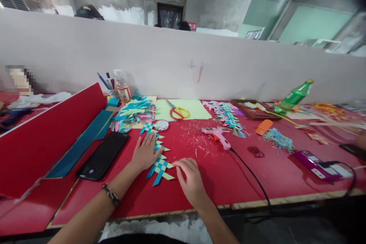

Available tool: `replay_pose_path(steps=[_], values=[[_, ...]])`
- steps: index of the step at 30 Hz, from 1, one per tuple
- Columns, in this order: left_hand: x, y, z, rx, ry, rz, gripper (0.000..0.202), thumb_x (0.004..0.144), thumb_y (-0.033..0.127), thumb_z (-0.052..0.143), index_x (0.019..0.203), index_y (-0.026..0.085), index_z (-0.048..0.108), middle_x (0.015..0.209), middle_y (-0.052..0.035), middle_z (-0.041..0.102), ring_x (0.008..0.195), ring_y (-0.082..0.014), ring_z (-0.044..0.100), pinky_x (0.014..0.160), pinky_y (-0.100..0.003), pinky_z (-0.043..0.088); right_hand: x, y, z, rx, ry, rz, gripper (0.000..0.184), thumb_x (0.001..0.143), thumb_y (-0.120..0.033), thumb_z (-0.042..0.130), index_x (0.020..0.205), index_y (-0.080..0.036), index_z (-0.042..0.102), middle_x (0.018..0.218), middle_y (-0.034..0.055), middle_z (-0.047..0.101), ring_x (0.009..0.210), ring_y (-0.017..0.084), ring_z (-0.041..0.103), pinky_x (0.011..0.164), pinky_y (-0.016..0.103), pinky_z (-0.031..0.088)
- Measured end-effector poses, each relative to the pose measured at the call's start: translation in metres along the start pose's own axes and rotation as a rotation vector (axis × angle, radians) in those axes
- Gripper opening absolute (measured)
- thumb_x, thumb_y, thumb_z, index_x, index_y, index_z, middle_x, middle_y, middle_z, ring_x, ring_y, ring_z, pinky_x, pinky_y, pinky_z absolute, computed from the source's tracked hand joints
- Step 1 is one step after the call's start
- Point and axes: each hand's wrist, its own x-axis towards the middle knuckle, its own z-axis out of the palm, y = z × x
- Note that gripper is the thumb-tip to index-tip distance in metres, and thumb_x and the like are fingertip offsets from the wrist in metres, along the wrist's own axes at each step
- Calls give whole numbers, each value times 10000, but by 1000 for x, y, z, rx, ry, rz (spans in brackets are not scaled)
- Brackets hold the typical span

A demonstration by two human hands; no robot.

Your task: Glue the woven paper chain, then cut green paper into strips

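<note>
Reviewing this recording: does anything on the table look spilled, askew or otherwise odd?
Pale scraps litter the red tabletop near the pink glue gun, looking like unswept trimmings. The green bottle leans sharply rightward, unlike the nearly upright clear bottle; lens distortion may exaggerate that.

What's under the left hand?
The left hand lies over a blue-and-green woven strip. The strip's far end, near end and right edge show; whatever is directly beneath the palm and fingers is covered.
</note>
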Motion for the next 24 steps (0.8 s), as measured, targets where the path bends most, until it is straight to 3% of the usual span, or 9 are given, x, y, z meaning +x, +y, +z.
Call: replay_pose_path(steps=[7,16,21,24], values=[[1,-4,0,-6,25,12,600,842,492,277,1318,137,363,1376,-109,331,1270,-256,303,1057,-475,159,2,11,-14,142,-3,120,228,824,-171,378,874,-209,597,829,43,645,791,157,595,717,267,460],[3,-10,-1,-48,60,19,571,863,481,246,1315,151,358,1354,-111,380,1250,-258,338,1037,-471,219,11,60,-86,-29,1,255,185,803,-237,423,847,-191,598,832,52,658,756,170,611,709,289,461],[3,-12,-4,-54,96,49,545,868,474,251,1276,147,403,1326,-110,422,1236,-252,356,1034,-436,255,16,105,-117,-183,-30,378,207,807,-279,438,892,-186,601,781,36,657,688,155,611,631,260,467],[4,-13,-4,-54,146,94,516,866,468,278,1236,149,444,1296,-112,455,1217,-249,378,1030,-409,273,21,149,-144,-373,23,527,232,821,-233,419,945,-156,600,818,69,661,756,164,620,703,279,466]])
